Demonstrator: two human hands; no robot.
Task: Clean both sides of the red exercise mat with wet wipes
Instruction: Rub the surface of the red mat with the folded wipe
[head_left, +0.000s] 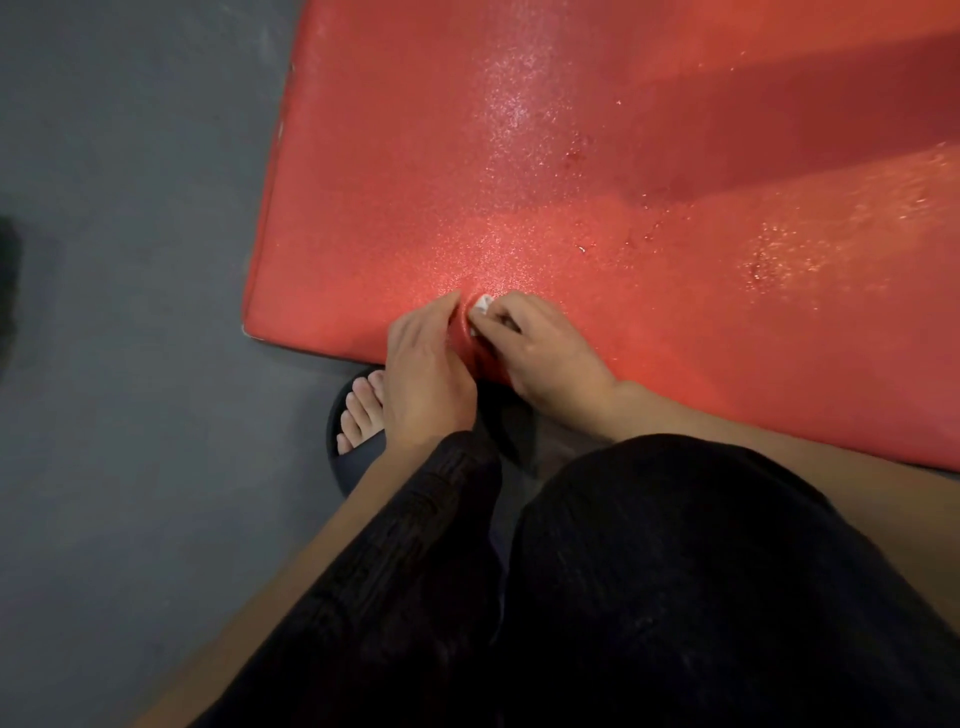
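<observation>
I look straight down on the red exercise mat (597, 182), which lies flat on the grey floor (130, 312) and fills the upper right of the view, its surface glistening with wet patches. Both of my hands meet at its near edge. My left hand (423, 364) reaches in from a black sleeve (415, 545), fingers together and fairly straight, their tips laid on the mat where it bulges up slightly between the hands. My right hand (540, 345) comes in from the right with a bare forearm, fingers curled down, pinching a small white wet wipe (482, 306) against the mat; only a scrap of it shows past the fingertips. Below the hands I see toes in a dark slide sandal (358, 431) on the floor beside the mat edge.
</observation>
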